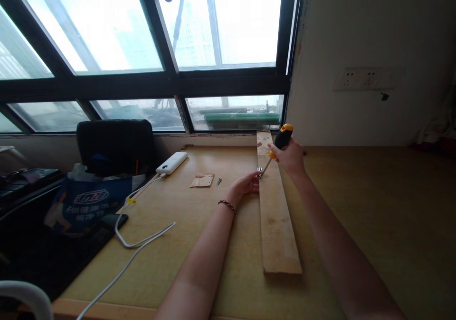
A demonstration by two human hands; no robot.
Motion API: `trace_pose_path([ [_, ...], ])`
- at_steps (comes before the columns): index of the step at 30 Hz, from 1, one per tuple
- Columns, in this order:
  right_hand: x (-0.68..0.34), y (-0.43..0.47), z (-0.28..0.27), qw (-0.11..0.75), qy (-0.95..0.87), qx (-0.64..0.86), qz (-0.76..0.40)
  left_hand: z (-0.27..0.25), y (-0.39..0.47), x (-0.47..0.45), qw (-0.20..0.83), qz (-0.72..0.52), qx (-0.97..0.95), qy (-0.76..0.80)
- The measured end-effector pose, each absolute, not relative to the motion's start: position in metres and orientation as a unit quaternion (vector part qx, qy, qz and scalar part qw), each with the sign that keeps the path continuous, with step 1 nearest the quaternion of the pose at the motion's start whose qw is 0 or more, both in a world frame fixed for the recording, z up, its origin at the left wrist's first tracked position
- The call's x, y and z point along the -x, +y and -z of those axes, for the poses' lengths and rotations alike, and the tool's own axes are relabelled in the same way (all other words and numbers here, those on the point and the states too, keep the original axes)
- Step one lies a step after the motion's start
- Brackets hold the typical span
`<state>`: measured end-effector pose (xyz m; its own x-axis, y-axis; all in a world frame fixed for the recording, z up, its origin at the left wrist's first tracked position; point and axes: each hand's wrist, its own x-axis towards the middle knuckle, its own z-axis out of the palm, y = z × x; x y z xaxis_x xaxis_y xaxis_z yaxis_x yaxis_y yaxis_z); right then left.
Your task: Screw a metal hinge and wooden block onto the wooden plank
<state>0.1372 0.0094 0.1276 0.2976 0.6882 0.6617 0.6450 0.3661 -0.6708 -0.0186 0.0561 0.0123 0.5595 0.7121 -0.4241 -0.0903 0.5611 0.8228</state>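
A long wooden plank (280, 225) lies on the table, running away from me toward the window. My right hand (292, 157) is closed round the yellow-and-black handle of a screwdriver (283, 137). Its shaft slants down to the left, and its tip is at a small shiny metal fitting (260, 169) on the plank's left edge. There, my left hand (246, 184) pinches the fitting against the wood, its other fingers curled beside the plank. The fitting's exact kind is too small to make out. Left of that hand are some screws (218, 181) and a thin wooden piece (202, 180).
A white power bank (172, 163) with a white cable (142, 241) lies on the table's left side. Beyond the left edge are a black chair (116, 144) and a blue bag (92, 201). The window and a wall with sockets (359, 78) border the table's back.
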Motion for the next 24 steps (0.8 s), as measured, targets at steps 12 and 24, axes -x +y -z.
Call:
trace_pose_path([
  [12, -0.1378, 0.0114, -0.1254, 0.585, -0.580, 0.566, -0.021, -0.0106, 0.0577, 0.0196, 0.803, -0.257, -0.389, 0.373],
  [24, -0.1289, 0.0082, -0.1268, 0.596, -0.568, 0.567, -0.015, -0.0024, 0.0611, 0.0195, 0.800, -0.272, -0.403, 0.351],
])
